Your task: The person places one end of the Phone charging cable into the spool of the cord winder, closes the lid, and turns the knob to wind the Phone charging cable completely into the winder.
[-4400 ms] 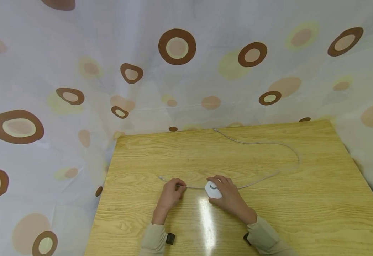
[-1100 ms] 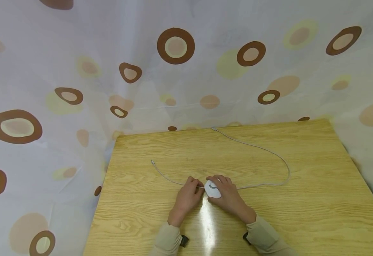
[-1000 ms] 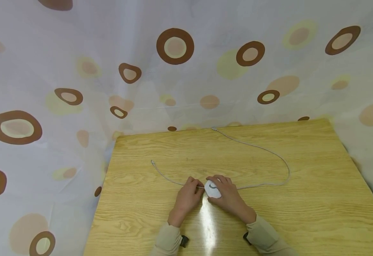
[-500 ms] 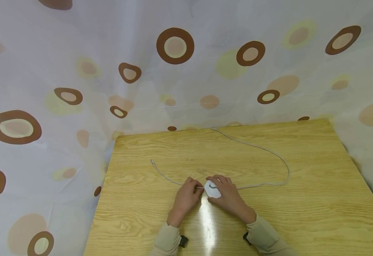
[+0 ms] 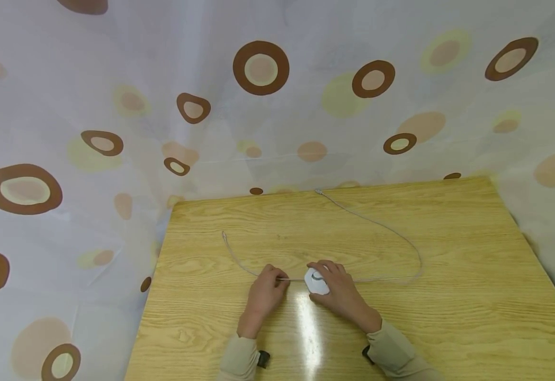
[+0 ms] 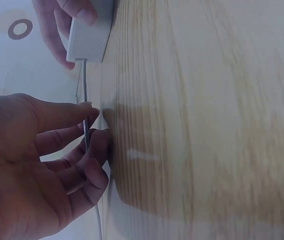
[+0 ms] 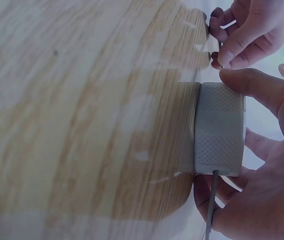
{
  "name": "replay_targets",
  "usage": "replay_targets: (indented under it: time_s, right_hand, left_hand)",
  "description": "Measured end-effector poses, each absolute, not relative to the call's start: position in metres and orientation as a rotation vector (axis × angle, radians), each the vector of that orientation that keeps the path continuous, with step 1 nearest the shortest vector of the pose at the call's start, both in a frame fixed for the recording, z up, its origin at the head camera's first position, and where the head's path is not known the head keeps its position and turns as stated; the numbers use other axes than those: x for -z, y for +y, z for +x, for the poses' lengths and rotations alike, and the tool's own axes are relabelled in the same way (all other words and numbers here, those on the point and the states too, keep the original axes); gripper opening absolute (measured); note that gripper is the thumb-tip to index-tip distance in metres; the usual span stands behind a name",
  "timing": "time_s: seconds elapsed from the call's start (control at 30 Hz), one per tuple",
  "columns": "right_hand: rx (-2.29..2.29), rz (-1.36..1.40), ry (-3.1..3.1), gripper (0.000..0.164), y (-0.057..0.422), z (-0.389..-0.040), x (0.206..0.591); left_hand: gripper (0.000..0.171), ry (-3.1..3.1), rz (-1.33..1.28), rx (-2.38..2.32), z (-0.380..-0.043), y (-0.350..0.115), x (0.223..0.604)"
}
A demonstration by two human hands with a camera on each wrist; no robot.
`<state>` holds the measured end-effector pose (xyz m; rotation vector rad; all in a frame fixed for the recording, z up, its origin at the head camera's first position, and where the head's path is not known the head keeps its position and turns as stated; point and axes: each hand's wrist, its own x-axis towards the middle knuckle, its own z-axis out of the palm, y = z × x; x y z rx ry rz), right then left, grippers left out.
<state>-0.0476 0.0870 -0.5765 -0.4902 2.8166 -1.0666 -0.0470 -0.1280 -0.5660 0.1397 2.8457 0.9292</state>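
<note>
Patterned sheet (image 5: pixel 268 127), one: pale, printed with brown, peach and yellow rounds. Stands behind your counter (image 5: pixel 449 307) at 12 o'clock from the white case (image 5: pixel 315 286), the centre for every bearing here.

Counter: wood-grained, glossy; a streak of glare at 6 o'clock.

Beige sleeves (image 5: pixel 393 346), two: yours, at 8 and 4 o'clock.

Right hand (image 5: pixel 341 290): beside the case at 3 to 4 o'clock. Your thumb and fingers are curled about the case, gripping it by its sides.

Left hand (image 5: pixel 264 293): at 9 o'clock, near the case but apart from it. Your thumb and fingers pinch the grey cable (image 5: pixel 297 279).

White case: six-sided, with a curved grey mark on its upper face and dimpled side panels; at the counter's surface in your right hand.

Grey cable: thin; leaves the case at 9 o'clock, straight to your left hand, and at 3 o'clock, bending round toward 12.

Black wrist pieces (image 5: pixel 263 359), two: beside your sleeves, at 7 and 5 o'clock.

Cable ends (image 5: pixel 224 234), two: one at 10 o'clock; one at 12, by the counter's far edge. Connector type too small to tell.
</note>
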Motion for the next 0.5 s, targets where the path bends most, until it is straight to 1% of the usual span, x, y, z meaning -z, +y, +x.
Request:
replay_targets:
  time_s: [0.2, 0.5]
  right_hand:
    - [1.066, -0.483, 2.818, 0.066, 0.087, -0.048, 0.577]
    - [1.072, -0.483, 2.831, 0.067, 0.086, -0.048, 0.579]
  left_hand:
    - [0.013, 2.840, 0.086, -0.940, -0.048, -0.139, 0.565]
    - [0.013, 2.861, 0.096, -0.933, -0.047, -0.146, 0.564]
